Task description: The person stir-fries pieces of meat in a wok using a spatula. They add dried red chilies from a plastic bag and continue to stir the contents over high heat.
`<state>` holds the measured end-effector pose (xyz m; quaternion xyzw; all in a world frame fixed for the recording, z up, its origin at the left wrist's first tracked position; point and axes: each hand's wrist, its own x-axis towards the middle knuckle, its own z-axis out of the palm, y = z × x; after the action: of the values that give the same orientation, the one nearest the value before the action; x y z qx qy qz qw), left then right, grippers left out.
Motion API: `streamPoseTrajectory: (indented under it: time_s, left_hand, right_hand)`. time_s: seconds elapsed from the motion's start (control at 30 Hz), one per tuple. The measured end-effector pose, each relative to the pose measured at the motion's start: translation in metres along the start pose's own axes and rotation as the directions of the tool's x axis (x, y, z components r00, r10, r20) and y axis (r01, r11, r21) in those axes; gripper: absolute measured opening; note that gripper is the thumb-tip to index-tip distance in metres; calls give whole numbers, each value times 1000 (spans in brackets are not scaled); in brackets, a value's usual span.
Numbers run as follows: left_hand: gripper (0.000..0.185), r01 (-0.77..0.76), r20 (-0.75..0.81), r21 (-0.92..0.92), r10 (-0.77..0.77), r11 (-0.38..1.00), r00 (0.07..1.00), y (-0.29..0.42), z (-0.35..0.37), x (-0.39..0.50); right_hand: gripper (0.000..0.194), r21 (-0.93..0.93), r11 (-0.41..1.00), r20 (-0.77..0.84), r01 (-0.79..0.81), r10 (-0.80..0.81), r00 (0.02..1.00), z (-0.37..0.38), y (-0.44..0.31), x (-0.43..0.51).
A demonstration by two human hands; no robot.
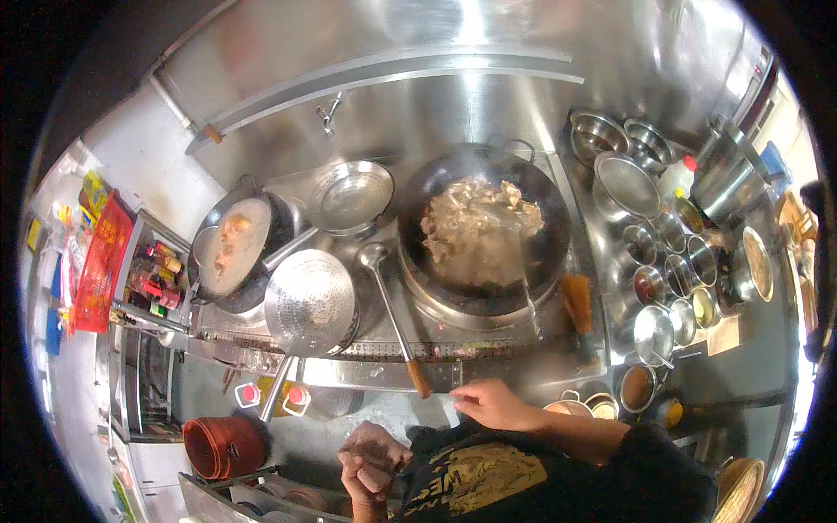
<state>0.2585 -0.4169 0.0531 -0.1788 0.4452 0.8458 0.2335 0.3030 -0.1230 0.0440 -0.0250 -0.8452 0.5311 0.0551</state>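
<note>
A grey-brown cloth [376, 451] is bunched in my left hand [366, 474], low in front of my body. My right hand [487, 403] is at the stove's front edge, near the wooden handle end of a metal ladle [392, 314], with a gap between them. Behind it, a large black wok [552, 222] holds steaming pieces of food [480, 229], perhaps meat; a metal utensil handle [533, 310] rests over its near rim. Two perforated metal strainers [310, 304] [353, 196] lie left of the ladle. Further left, another wok [278, 225] holds cloudy liquid with brown pieces.
Metal bowls [598, 134] and seasoning containers [647, 284] crowd the right counter. A brush [577, 304] lies beside the large wok. A faucet [328, 118] is on the back wall. At left are a red plastic basket [104, 268] and reddish-brown buckets [222, 448].
</note>
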Motion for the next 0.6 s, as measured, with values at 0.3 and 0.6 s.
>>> streamPoseTrajectory:
  time_s: [0.3, 0.6]
  left_hand:
    - [39, -186, -157, 62, 194, 981, 968, 10, -77, -48]
    - [25, -345, -302, 34, 338, 938, 891, 29, -176, -110]
  right_hand:
    - [29, -46, 996, 205, -79, 87, 975, 53, -26, 15]
    - [39, -167, 983, 382, -75, 134, 915, 134, -62, 19]
